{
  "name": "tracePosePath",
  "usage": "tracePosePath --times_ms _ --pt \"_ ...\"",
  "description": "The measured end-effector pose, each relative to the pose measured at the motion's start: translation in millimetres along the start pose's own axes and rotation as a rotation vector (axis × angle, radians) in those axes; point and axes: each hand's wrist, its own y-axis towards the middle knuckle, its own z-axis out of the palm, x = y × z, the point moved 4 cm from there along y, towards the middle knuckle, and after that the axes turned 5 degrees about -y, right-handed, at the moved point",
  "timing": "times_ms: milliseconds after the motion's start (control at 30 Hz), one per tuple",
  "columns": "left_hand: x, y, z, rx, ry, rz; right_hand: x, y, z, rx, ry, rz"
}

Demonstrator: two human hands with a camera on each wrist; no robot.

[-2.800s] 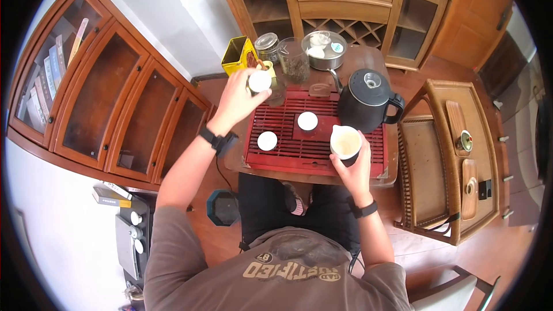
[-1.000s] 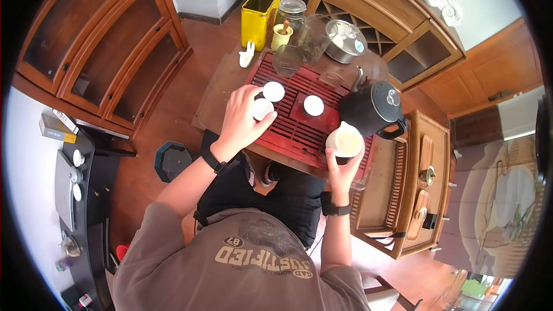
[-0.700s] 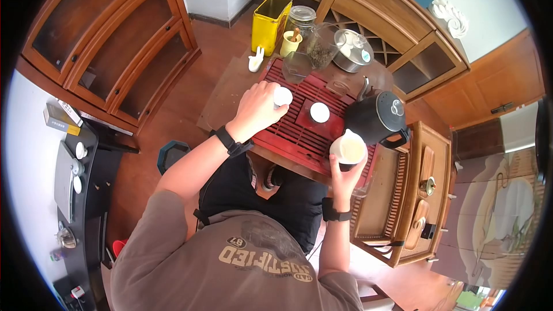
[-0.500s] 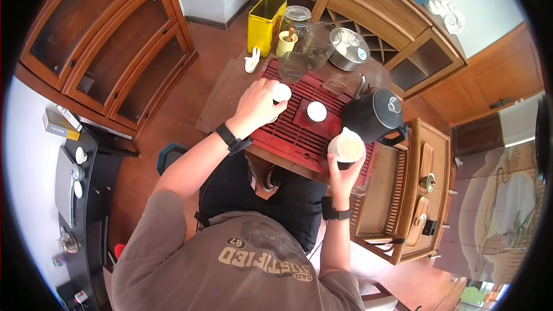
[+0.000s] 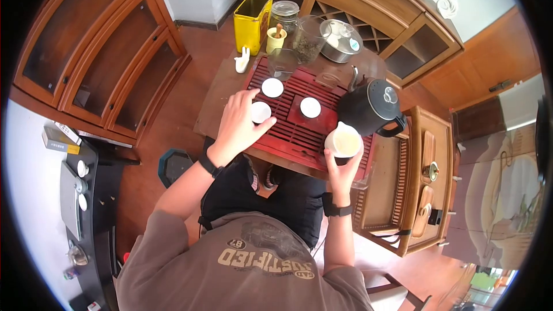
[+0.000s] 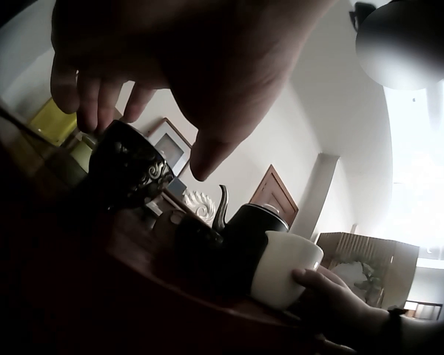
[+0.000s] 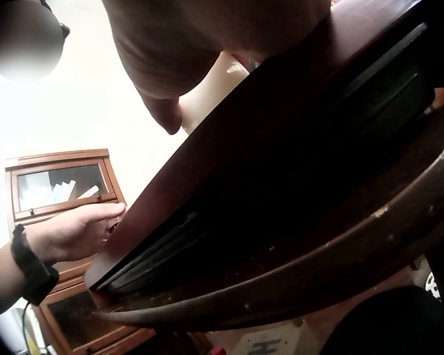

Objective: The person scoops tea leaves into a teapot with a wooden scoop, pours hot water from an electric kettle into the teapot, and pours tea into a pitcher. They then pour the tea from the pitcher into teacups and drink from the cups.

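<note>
My left hand (image 5: 236,120) has its thumb and fingers spread on either side of a small teacup (image 5: 261,113) on the near left of the slatted red tea tray (image 5: 291,148). In the left wrist view that teacup (image 6: 129,166) is dark and patterned outside, with a gap between it and the thumb. A second teacup (image 5: 272,87) sits just beyond, and a third teacup (image 5: 310,107) stands mid-tray; both look white from above. My right hand (image 5: 344,170) grips a white spouted pitcher (image 5: 345,140) of pale liquid over the tray's right side.
A black kettle (image 5: 374,106) stands right beside the pitcher. Behind the tray are a yellow tin (image 5: 251,26), a small white figurine (image 5: 242,60), a lidded glass jar (image 5: 285,14) and a round steel container (image 5: 341,40). A rattan cart (image 5: 415,181) stands at the right.
The teacup my left hand held earlier now sits on the tray. Half a second ago that hand was at the far left teacup; now it is back at the near one. The right hand keeps the pitcher.
</note>
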Motion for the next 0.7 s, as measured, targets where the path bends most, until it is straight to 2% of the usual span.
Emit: tracePosePath --times_ms 133,200,533,700 --pt "5 -13 7 0.052 -0.062 -0.015 -2 0 1 0.005 0.006 -0.012" --pt "9 -11 7 -0.004 -0.116 -0.002 -1 0 1 0.0 0.004 -0.017" --pt "14 -11 17 -0.022 -0.205 0.021 5 2 -3 -0.015 -0.009 -0.018" --pt "15 -13 16 -0.074 -0.175 0.02 23 7 0 0.056 0.082 0.03"
